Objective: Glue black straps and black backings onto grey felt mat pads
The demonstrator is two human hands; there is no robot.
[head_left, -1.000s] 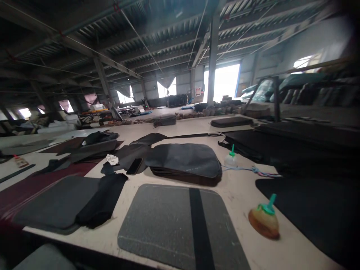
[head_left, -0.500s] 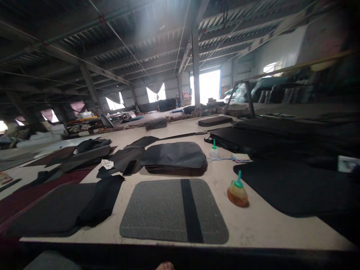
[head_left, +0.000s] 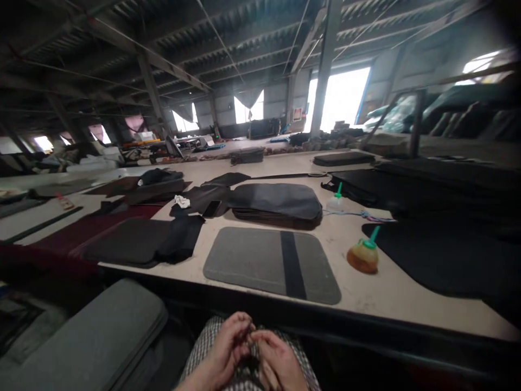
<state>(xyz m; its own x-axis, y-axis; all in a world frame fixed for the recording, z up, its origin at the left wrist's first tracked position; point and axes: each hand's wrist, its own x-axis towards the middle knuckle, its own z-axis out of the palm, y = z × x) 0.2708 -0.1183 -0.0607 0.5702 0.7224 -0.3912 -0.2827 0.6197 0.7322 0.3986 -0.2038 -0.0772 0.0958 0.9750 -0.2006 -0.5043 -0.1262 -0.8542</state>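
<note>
Over my lap, below the table's front edge, my left hand (head_left: 231, 346) and my right hand (head_left: 280, 355) meet at the fingertips. Both have bent, pinched fingers; whatever they pinch, if anything, is too small to make out. Checked cloth (head_left: 205, 339) covers my legs beneath them. Nearest on the table lies a grey rounded panel (head_left: 244, 258) with a black strip (head_left: 293, 266) across its right part. To its right stands a squat bottle (head_left: 362, 258) of amber liquid with a green nozzle.
Behind the panel is a stack of dark rounded pieces (head_left: 277, 201), with a phone (head_left: 212, 209) and crumpled white tissue (head_left: 182, 201) at its left. A second green-nozzled bottle (head_left: 336, 202) stands behind. Black sheets (head_left: 439, 260) cover the right side. A grey padded piece (head_left: 101, 336) sits low left.
The view has tilted down and turned left. Both my hands now show together over my lap; before, only a bit of skin showed at the bottom edge. The table things look unmoved.
</note>
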